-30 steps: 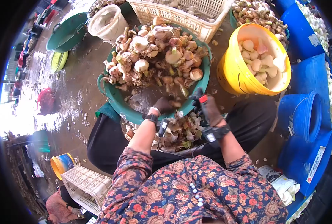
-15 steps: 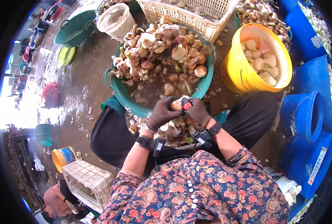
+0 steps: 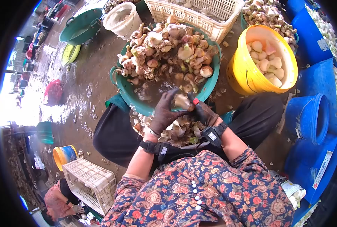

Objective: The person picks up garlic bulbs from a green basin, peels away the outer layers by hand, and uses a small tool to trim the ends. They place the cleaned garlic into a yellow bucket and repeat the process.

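Note:
My left hand (image 3: pixel 163 114), in a dark brown glove, curves loosely around a garlic bulb (image 3: pixel 183 101), thumb below it and fingers spread on the far side. On the bulb's other side is my right hand (image 3: pixel 205 113), also gloved, with a red band on the thumb pressed against it. The bulb is blurred. Both hands are over the near rim of a green tub (image 3: pixel 214 81), where unpeeled garlic bulbs (image 3: pixel 164 47) lie heaped in murky water. Loose garlic skins (image 3: pixel 181 130) lie in my lap under the hands.
A yellow bucket (image 3: pixel 241 72) of peeled bulbs stands right of the tub. Blue buckets (image 3: pixel 306 117) line the right side. A cream crate (image 3: pixel 191 19) and a white bucket (image 3: pixel 119 28) stand beyond the tub. Another person (image 3: pixel 56 202) is at lower left beside a crate (image 3: pixel 89 181).
My left fingers have opened wider around the bulb, and the bulb has shifted slightly up and turned. My right hand has moved a little to the right. The view has shifted slightly.

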A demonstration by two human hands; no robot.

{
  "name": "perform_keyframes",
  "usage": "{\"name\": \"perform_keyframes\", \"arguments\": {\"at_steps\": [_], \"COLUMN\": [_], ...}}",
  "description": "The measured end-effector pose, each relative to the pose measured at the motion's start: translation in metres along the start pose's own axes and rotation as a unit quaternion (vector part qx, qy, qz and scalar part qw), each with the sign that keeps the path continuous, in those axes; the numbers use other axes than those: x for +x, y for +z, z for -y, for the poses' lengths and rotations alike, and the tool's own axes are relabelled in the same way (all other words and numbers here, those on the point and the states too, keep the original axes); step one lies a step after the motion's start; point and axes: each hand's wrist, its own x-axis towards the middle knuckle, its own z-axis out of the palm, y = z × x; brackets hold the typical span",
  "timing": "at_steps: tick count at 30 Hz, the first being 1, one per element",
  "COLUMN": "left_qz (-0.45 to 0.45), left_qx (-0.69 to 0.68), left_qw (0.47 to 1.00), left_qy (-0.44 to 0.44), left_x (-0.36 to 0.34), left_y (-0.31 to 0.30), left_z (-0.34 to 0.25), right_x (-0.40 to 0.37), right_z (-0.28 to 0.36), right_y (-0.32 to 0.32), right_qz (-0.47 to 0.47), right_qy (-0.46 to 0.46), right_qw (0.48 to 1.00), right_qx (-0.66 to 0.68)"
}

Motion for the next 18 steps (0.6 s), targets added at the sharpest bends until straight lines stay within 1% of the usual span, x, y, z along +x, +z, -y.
{"name": "perform_keyframes", "arguments": {"at_steps": [2,3,4,6,7,8,9,10,11,12,13,14,15,16,17,18], "left_qz": [0.189,0.173,0.172,0.145,0.123,0.123,0.076,0.027,0.074,0.073,0.082,0.087,0.071,0.036,0.048,0.06], "left_qx": [0.021,-0.028,-0.028,-0.077,-0.139,-0.139,-0.3,-0.45,-0.25,-0.251,-0.084,0.086,-0.035,-0.157,-0.236,-0.309], "left_qw": [0.982,0.98,0.98,0.968,0.953,0.953,0.899,0.814,0.946,0.947,0.988,0.993,0.994,0.975,0.932,0.868], "left_qy": [-0.012,-0.092,-0.093,-0.189,-0.239,-0.24,-0.309,-0.366,-0.19,-0.19,-0.097,-0.002,-0.08,-0.152,-0.27,-0.383], "left_x": [0.001,-0.003,-0.005,-0.008,-0.012,-0.014,-0.015,-0.016,-0.021,-0.022,-0.023,-0.019,-0.019,-0.019,-0.014,-0.011], "left_y": [-0.01,-0.006,-0.005,-0.002,0.003,0.005,0.006,0.005,0.002,-0.001,-0.005,-0.008,-0.01,-0.013,-0.017,-0.019], "left_z": [0.007,0.008,0.01,0.018,0.03,0.034,0.038,0.042,0.041,0.046,0.054,0.049,0.043,0.036,0.033,0.033], "right_x": [0.005,0.005,0.007,0.008,0.006,0.001,-0.002,-0.004,-0.006,-0.005,-0.004,-0.006,-0.012,-0.013,-0.015,-0.017], "right_z": [-0.004,-0.004,-0.006,-0.007,-0.001,0.002,0.005,0.008,0.011,0.008,0.004,0.003,0.002,0.003,0.005,0.006], "right_y": [-0.003,-0.006,-0.006,-0.002,-0.007,-0.002,0.003,0.007,0.01,0.011,0.012,0.016,0.018,0.019,0.021,0.023], "right_qz": [-0.033,-0.018,-0.017,-0.002,0.043,0.043,0.083,0.122,0.145,0.145,0.106,0.067,-0.05,-0.049,-0.055,-0.059], "right_qy": [-0.034,-0.028,-0.027,-0.17,-0.129,-0.128,-0.173,-0.218,-0.192,-0.192,-0.213,-0.233,-0.337,-0.337,-0.4,-0.451], "right_qw": [0.983,0.973,0.973,0.94,0.95,0.95,0.946,0.939,0.947,0.947,0.947,0.946,0.88,0.88,0.786,0.667], "right_qx": [-0.175,-0.227,-0.227,-0.294,-0.282,-0.282,-0.26,-0.237,-0.212,-0.213,-0.214,-0.214,-0.331,-0.332,-0.469,-0.59]}}
